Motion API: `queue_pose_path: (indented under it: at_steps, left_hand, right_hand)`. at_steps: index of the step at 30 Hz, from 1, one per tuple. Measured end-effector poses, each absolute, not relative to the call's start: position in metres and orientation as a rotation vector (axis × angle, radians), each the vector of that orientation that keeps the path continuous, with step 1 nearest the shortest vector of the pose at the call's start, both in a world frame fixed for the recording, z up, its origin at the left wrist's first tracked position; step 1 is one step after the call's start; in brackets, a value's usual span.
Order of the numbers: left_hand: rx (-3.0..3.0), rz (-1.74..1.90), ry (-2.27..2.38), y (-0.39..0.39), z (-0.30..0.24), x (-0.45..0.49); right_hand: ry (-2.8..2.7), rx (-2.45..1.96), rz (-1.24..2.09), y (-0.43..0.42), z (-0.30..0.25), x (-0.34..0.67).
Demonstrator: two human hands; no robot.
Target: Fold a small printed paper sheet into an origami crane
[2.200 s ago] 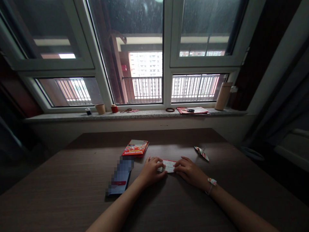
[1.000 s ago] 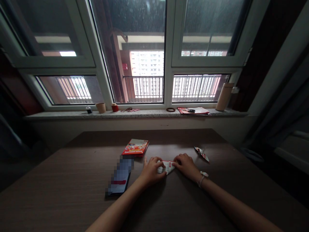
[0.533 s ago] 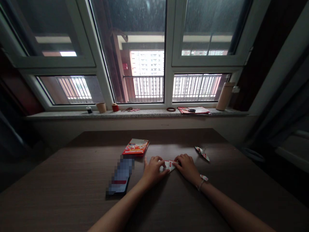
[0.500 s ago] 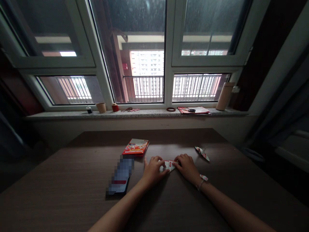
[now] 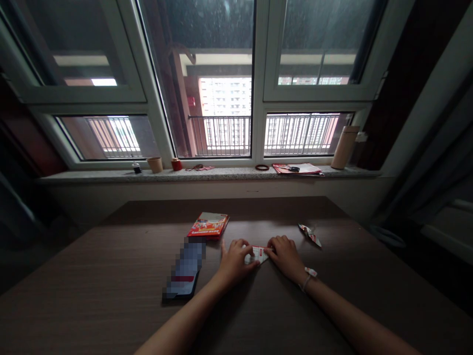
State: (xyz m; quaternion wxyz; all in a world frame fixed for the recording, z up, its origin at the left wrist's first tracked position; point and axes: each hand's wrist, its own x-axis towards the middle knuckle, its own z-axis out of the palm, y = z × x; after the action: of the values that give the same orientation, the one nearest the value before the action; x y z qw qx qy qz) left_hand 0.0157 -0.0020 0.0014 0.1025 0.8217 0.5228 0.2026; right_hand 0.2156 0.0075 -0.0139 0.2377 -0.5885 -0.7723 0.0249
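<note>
A small white and red folded paper [image 5: 258,254] lies on the dark wooden table [image 5: 111,276] between my hands. My left hand [image 5: 233,260] rests on its left side, fingers curled and pressing the paper down. From the right, my right hand [image 5: 285,256] pinches the paper's right end with bent fingers. A beaded bracelet [image 5: 309,274] sits on my right wrist.
A red paper packet [image 5: 208,225] lies beyond my left hand and a dark phone [image 5: 185,271] to its left. A small folded paper figure [image 5: 309,234] sits to the right. The windowsill [image 5: 221,174] holds cups, red papers [image 5: 295,169] and a tan tumbler [image 5: 342,147].
Since 2.2 s ago the flat paper strip has been folded narrower and my right hand has shifted inward. Over the last half second nothing has visibly moved.
</note>
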Motion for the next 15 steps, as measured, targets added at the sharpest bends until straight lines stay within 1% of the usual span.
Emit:
queue_pose_path:
  at_steps: [6, 15]
  left_hand:
    - [2.426, 0.617, 1.522, 0.0001, -0.0028, 0.014]
    - [2.422, 0.597, 1.547, 0.0008, -0.004, 0.0147]
  right_hand:
    - [-2.1, -1.585, 0.123, 0.0068, -0.0114, 0.2157]
    - [-2.137, -1.604, 0.048, 0.0107, -0.0094, 0.2103]
